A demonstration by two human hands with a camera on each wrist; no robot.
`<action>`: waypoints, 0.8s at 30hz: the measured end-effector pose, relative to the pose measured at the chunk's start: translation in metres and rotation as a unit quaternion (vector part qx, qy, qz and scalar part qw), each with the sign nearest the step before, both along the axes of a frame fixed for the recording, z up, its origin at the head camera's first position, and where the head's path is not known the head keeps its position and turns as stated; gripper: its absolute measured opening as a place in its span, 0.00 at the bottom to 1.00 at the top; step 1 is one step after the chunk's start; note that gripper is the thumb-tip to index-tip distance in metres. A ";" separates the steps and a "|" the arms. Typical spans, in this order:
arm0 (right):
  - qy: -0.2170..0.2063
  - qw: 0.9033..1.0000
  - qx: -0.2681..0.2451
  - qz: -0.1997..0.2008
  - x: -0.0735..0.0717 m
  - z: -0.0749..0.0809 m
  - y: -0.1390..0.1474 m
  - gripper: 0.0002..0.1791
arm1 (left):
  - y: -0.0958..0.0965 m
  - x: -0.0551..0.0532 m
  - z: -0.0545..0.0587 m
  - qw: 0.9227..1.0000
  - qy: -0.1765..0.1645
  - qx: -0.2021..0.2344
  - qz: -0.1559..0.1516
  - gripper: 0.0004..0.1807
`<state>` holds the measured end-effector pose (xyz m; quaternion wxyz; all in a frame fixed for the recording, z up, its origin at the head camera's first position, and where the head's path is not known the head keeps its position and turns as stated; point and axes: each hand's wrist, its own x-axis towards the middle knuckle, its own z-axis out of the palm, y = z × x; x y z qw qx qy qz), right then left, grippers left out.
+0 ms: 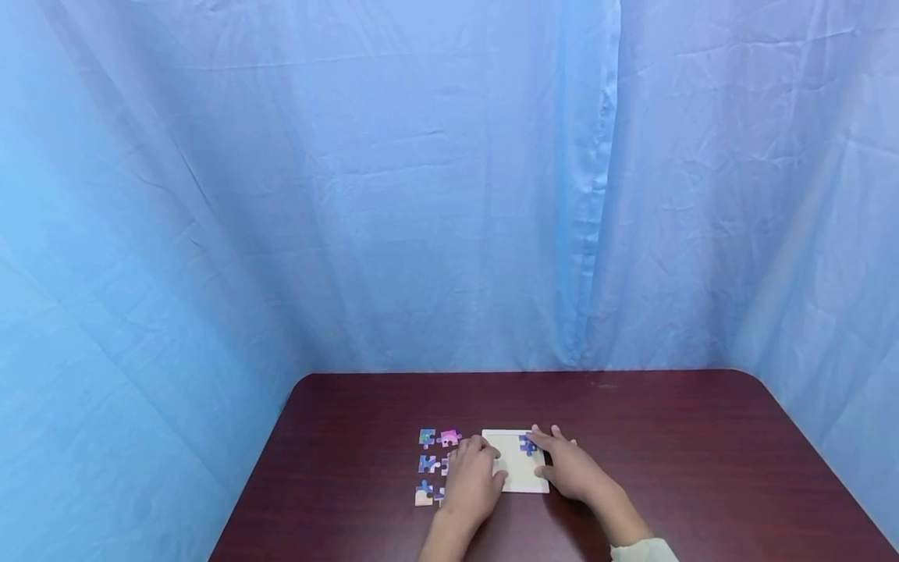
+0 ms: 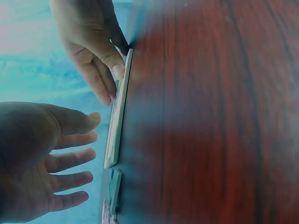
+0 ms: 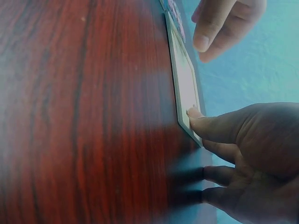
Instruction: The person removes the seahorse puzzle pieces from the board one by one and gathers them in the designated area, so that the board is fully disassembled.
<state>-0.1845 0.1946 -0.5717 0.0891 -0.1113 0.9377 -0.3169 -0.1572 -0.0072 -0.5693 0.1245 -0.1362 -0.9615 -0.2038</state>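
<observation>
A shallow white puzzle tray (image 1: 520, 472) lies flat on the table, with one blue jigsaw piece (image 1: 527, 446) inside its far right corner. My right hand (image 1: 572, 468) is at the tray's right side. Its index finger reaches onto that piece, and its thumb (image 3: 198, 119) touches the tray near the right edge. My left hand (image 1: 472, 478) hovers by the tray's left edge, partly covering several pieces; in the left wrist view its fingers (image 2: 70, 161) are spread and hold nothing.
Left of the tray are loose jigsaw pieces in rows, among them a pink one (image 1: 449, 438), a green and blue one (image 1: 427, 437) and a blue and cream one (image 1: 424, 494). The dark red table (image 1: 337, 468) has blue curtains (image 1: 421, 234) around it.
</observation>
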 end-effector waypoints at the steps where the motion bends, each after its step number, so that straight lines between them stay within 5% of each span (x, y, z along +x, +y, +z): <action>1: 0.000 1.000 0.000 0.000 0.000 0.000 0.000 0.33 | 0.001 0.000 0.000 1.000 -0.005 -0.002 0.000 0.12; 24: -0.005 1.000 -0.007 0.004 0.000 0.001 0.000 0.30 | 0.027 -0.012 -0.001 0.998 -0.021 -0.039 -0.033 0.18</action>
